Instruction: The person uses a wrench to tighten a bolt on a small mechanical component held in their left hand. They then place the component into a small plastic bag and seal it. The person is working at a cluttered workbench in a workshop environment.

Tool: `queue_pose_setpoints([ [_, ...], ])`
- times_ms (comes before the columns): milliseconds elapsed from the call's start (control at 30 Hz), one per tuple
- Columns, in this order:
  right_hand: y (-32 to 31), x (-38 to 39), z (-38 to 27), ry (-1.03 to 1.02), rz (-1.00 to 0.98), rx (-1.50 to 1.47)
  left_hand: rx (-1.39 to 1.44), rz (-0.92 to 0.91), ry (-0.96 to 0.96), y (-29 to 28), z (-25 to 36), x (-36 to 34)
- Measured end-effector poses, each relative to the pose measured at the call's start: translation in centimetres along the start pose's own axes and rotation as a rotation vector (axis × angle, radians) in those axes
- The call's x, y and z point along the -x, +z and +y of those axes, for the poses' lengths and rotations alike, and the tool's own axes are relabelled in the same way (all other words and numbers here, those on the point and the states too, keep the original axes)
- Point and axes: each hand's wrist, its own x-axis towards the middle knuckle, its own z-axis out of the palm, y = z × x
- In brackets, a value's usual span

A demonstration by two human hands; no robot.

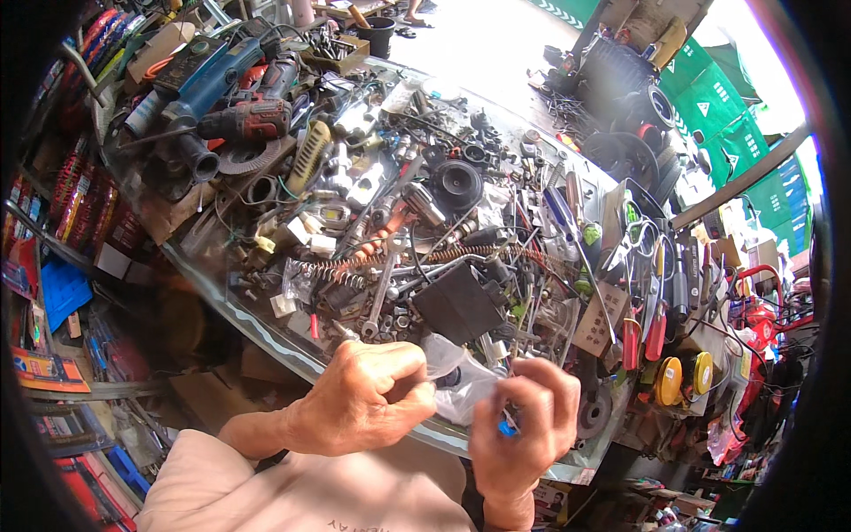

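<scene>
Left hand [368, 399] and right hand [523, 421] both grip a clear plastic bag [461, 381]; pulling gently should keep the blue piece [506, 428] from dropping onto the cluttered tabletop [266, 328].

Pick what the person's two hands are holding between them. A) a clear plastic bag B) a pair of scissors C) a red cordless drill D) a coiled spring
A: the left hand and right hand both grip a crumpled clear plastic bag at the near edge of the cluttered bench; the right fingers also pinch a small blue piece.
</scene>
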Motion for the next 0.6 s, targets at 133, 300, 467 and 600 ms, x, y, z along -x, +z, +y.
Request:
queue_pose_setpoints([
  [133,-1.4,-1.5,-2.2,-0.171,-0.285,-0.065,0.031,0.010,0.045,1.0,-0.2,-0.3],
  [300,-1.5,-1.4,0.6,-0.199,-0.643,0.124,-0.078,0.001,0.154,1.6,-0.5,0.2],
  [467,-0.6,-1.7,1.0,-0.142,-0.653,0.159,-0.038,0.105,0.133,2.3,-0.9,0.3],
  [600,-0.4,-2.4,1.8,-0.068,-0.570,0.089,0.130,0.202,-0.128,1.8,-2.1,1.3],
])
